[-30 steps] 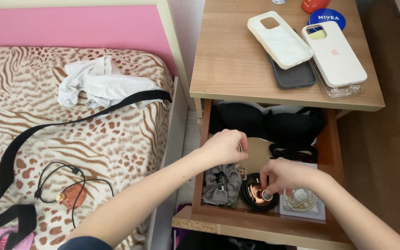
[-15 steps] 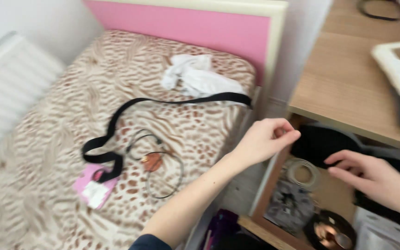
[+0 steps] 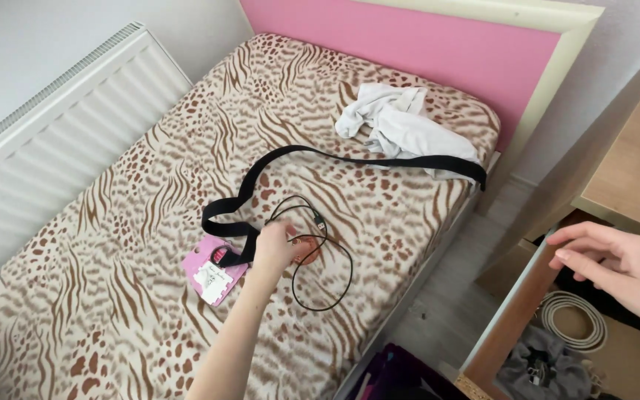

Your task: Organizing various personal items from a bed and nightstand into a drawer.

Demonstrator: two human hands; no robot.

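Black cable point(image 3: 318, 255) loop touched on bed point(image 3: 112, 296).
Left hand point(image 3: 274, 248) closed on cable, loop elongated toward bed's foot; right hand point(image 3: 616, 267) held open over drawer point(image 3: 509, 326).

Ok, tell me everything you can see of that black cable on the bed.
The black cable is thin and lies slack in a loose loop on the animal-print bedspread. One end shows a small plug. It runs by a small copper-coloured object, which the left hand partly covers, beside the wide black strap.
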